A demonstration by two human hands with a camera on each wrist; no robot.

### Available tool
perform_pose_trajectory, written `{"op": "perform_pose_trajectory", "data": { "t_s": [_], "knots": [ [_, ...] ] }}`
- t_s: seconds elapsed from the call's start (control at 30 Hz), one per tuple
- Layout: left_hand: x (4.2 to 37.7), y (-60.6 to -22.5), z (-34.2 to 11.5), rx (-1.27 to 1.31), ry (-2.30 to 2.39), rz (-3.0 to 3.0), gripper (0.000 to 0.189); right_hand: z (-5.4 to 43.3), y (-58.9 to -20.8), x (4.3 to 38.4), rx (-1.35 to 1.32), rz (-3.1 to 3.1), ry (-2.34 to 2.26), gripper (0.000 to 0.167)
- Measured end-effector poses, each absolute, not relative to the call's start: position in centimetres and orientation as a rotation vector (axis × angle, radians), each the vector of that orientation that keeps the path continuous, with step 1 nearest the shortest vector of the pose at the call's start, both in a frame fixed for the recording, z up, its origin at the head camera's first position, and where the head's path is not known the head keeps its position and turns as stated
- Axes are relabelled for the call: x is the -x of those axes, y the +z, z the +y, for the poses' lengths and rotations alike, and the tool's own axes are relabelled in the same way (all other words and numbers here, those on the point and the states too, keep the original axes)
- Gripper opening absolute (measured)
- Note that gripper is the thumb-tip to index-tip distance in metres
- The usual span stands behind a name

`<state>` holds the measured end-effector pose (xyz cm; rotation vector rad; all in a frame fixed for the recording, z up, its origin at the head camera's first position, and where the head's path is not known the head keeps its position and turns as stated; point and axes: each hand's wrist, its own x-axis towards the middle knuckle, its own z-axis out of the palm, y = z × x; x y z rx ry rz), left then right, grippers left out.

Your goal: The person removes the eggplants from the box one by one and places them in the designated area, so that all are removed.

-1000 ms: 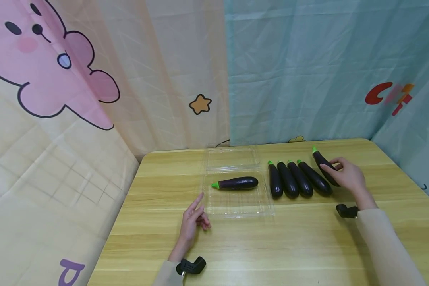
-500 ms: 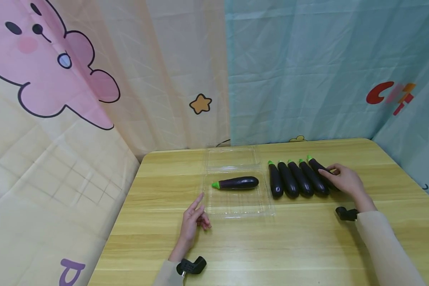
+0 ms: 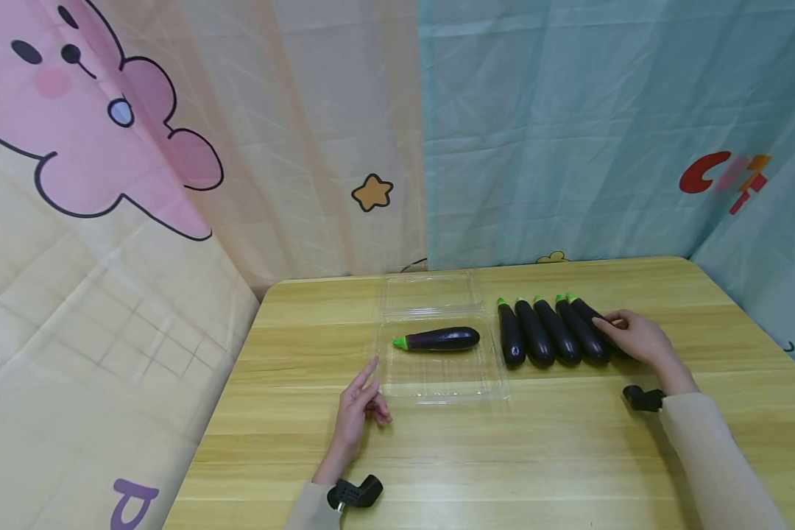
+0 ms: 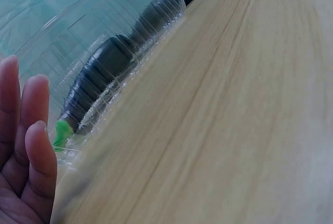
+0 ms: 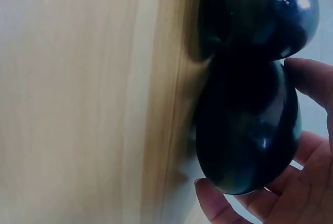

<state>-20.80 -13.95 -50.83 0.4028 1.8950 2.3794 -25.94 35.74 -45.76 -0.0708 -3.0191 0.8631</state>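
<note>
My right hand (image 3: 636, 340) holds the rightmost eggplant (image 3: 591, 315) of a row, thumb on one side and fingers on the other. In the right wrist view that eggplant (image 5: 250, 130) touches its neighbour. The row's other dark eggplants (image 3: 539, 335), green tips toward the back, lie close together. A single eggplant (image 3: 440, 339) lies crosswise in a clear plastic container (image 3: 437, 383), its lid (image 3: 430, 292) spread open behind. By the container's front left corner rests my left hand (image 3: 358, 405), holding nothing, index finger extended. Its fingers show beside the container (image 4: 156, 13) in the left wrist view.
The wooden table (image 3: 271, 442) has a back edge running along a printed curtain (image 3: 318, 147). Black wrist cameras sit on the left wrist (image 3: 355, 493) and on the right wrist (image 3: 644, 398).
The right hand has moved the rightmost eggplant left and down onto the table, against the row. The row's neighbouring eggplant has shifted slightly left. The left hand has stayed still.
</note>
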Motion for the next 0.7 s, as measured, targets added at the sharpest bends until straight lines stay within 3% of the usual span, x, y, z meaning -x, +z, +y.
{"op": "perform_pose_trajectory", "data": {
  "t_s": [0.7],
  "knots": [
    [20.6, -50.03, -13.89, -0.348, 2.355, 1.895, 0.05, 35.14, -45.35, 26.18, 0.037, -3.028, 0.83, 0.078]
  ]
}}
